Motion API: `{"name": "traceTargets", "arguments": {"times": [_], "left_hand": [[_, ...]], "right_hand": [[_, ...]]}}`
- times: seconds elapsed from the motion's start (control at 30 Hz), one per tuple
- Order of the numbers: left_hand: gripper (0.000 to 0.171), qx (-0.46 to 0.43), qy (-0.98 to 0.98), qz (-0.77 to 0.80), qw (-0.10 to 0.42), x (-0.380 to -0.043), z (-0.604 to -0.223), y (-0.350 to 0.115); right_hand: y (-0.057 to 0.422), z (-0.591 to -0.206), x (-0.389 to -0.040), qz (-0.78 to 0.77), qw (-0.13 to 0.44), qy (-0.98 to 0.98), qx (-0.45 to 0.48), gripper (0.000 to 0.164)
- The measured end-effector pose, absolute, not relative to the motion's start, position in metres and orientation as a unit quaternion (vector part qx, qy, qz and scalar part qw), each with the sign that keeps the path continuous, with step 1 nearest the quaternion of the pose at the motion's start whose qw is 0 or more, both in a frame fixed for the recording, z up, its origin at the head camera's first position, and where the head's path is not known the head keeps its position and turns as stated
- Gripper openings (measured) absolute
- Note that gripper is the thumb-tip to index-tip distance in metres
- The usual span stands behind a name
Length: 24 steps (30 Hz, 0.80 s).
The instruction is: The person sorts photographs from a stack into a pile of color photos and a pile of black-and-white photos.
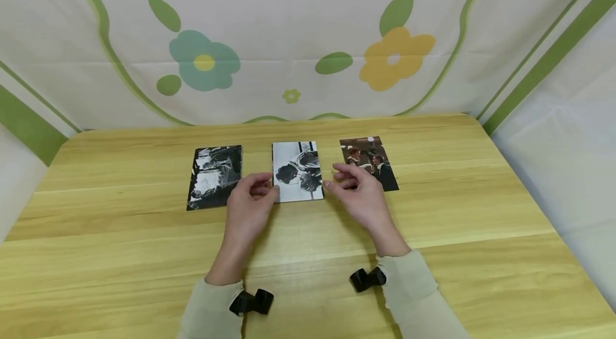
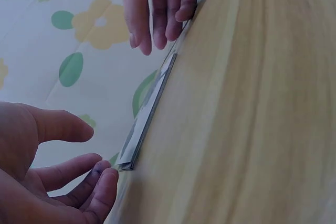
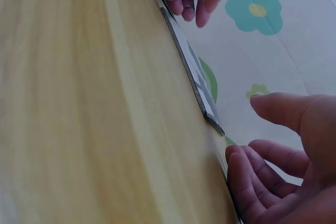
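Observation:
A small stack of black-and-white photo cards point(image 1: 297, 173) lies flat on the table between my two hands. My left hand point(image 1: 250, 202) is at its left edge, fingers loosely bent, fingertips right at the near corner of the stack in the left wrist view. On the other side, my right hand point(image 1: 358, 194) has its thumb and fingers apart, a small gap from the stack's right edge. Thin layered card edges point(image 3: 185, 66) show in the right wrist view. Neither hand grips anything. A darker black-and-white photo card point(image 1: 212, 176) lies to the left, partly behind my left hand.
A colour photo card point(image 1: 385, 173) showing people lies at the right, partly covered by my right hand. The wooden table point(image 1: 308, 269) runs back to a flowered cloth point(image 1: 289, 34). Small black devices point(image 1: 252, 301) sit at both wrists.

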<state>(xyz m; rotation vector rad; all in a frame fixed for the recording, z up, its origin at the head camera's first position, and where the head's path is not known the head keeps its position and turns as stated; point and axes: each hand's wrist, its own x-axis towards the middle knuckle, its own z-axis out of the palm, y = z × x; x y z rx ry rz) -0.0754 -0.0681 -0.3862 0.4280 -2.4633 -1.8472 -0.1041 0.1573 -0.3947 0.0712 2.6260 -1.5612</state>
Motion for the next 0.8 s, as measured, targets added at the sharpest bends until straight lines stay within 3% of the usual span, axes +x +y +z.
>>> {"name": "traceTargets", "arguments": {"times": [0.2, 0.47, 0.8], "left_hand": [[0.039, 0.131, -0.808, -0.575, 0.014, -0.078, -0.392, -0.066], [0.065, 0.078, -0.838, -0.539, -0.032, -0.081, -0.397, -0.066], [0.069, 0.087, -0.840, -0.534, -0.046, -0.082, -0.398, -0.065]], "right_hand": [[0.154, -0.397, -0.105, -0.501, 0.041, 0.864, 0.020, 0.050], [0.141, -0.398, -0.102, -0.457, 0.039, 0.888, -0.006, 0.056], [0.132, -0.399, -0.100, -0.377, 0.029, 0.925, -0.033, 0.066]]}}
